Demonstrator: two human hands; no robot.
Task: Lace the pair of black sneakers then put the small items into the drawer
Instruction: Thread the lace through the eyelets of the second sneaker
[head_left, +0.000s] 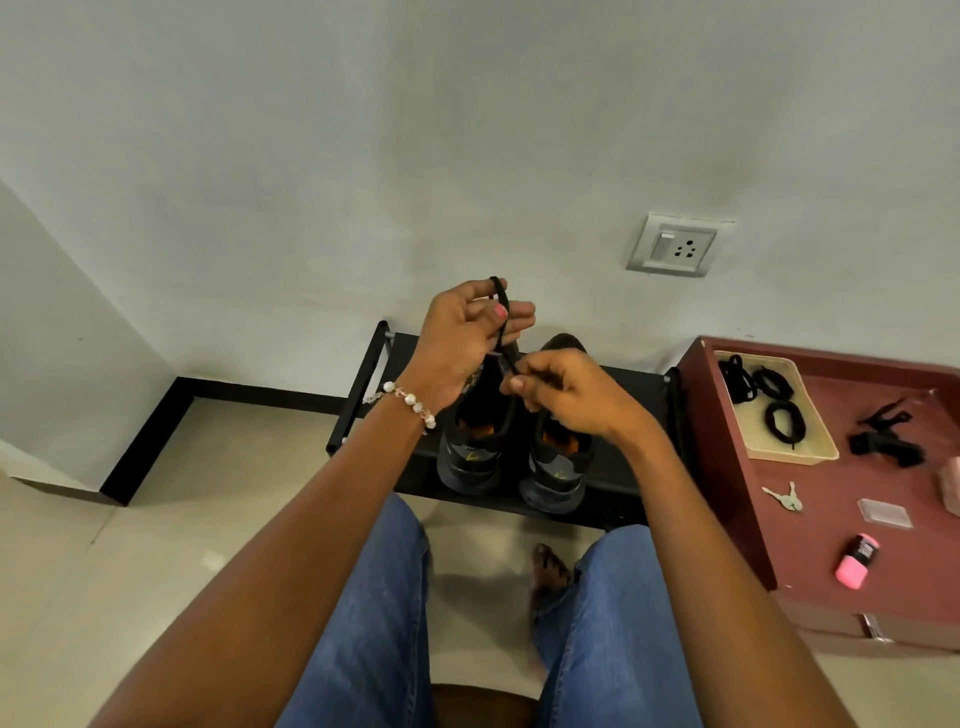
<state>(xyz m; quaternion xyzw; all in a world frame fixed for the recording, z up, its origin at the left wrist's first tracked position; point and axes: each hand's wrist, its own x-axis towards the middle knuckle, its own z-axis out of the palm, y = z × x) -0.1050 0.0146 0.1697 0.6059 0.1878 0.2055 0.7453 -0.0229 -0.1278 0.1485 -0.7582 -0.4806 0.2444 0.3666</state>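
Two black sneakers stand side by side on a low black rack (631, 387), the left sneaker (470, 452) and the right sneaker (558, 475), heels toward me. Above them my left hand (462, 338) holds a black lace (501, 312) looped over its fingers. My right hand (561, 395) pinches the same lace lower down, just over the left sneaker's opening. On the maroon drawer unit (727, 467) at the right lie keys (784, 499), a clear small case (884, 513) and a pink-and-black small item (857, 561).
A beige tray (810, 457) on the unit holds coiled black laces (761, 397). A black clip-like item (885, 439) lies beside it. A wall socket (672, 244) is above. My knees in jeans (374, 613) are below the rack.
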